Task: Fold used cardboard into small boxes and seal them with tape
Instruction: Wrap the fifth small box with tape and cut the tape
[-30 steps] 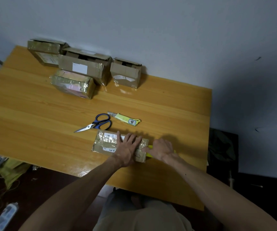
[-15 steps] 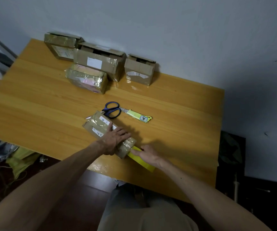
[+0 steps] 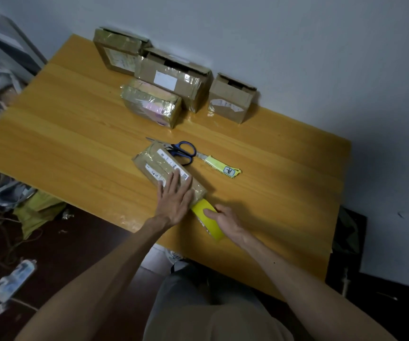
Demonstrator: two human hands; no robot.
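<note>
A small flat cardboard box [image 3: 159, 163], wrapped in shiny tape and bearing white labels, lies diagonally on the wooden table [image 3: 75, 134]. My left hand [image 3: 175, 199] presses flat on its near end with straight fingers. My right hand [image 3: 224, 221] grips a yellow tape roll [image 3: 204, 212] right at the box's near-right end. Whether a strip of tape runs from the roll onto the box is hidden by my hands.
Blue-handled scissors [image 3: 183, 152] and a yellow-green utility knife [image 3: 219, 166] lie just beyond the box. Several taped cardboard boxes [image 3: 171, 80] stand along the wall at the back. Clutter lies on the dark floor to the left.
The box has turned from crosswise to diagonal, its far end now against the scissors. My right hand has drawn the yellow roll back toward me, away from the box's end.
</note>
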